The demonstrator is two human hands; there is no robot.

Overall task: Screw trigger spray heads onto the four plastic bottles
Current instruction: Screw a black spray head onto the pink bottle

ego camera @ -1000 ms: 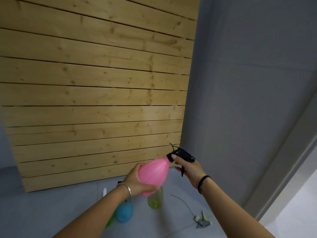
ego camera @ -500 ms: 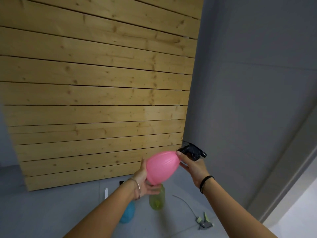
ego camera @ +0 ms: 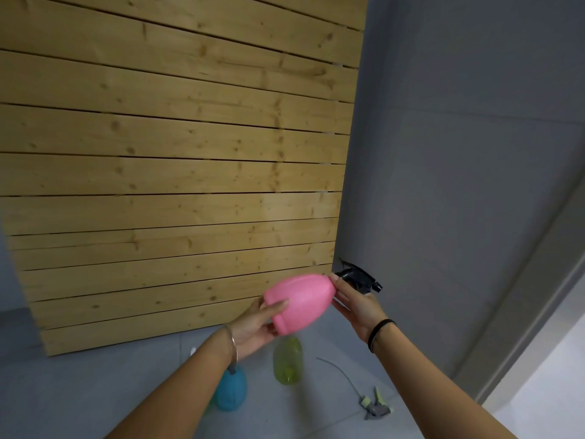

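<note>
Head view. The pink bottle [ego camera: 299,301] is held in the air in front of the wooden slat panel [ego camera: 177,172], tipped nearly on its side with its base toward the lower left and its neck toward the upper right; the left hand [ego camera: 258,324] cups the base from below, its fingers curled onto the lower wall of the bottle; a thin bangle [ego camera: 231,343] circles the left wrist. The right hand [ego camera: 356,304] is at the neck, fingers closed round the collar of the black trigger spray head [ego camera: 359,278], which sits on the bottle's mouth with its nozzle pointing right; whether the collar is fully tightened cannot be told; a dark band [ego camera: 380,332] circles the right wrist. On the grey floor [ego camera: 95,391] below the hands stand a yellow-green bottle [ego camera: 288,362], blurred, and a blue bottle [ego camera: 231,392], partly hidden by the left forearm; whether either carries a spray head cannot be told. To the right of these lies a loose spray head [ego camera: 375,407], grey and pale green, with its thin dip tube [ego camera: 340,372] trailing across the floor toward the yellow-green bottle; a grey wall [ego camera: 459,153] rises to the right of the panel.
</note>
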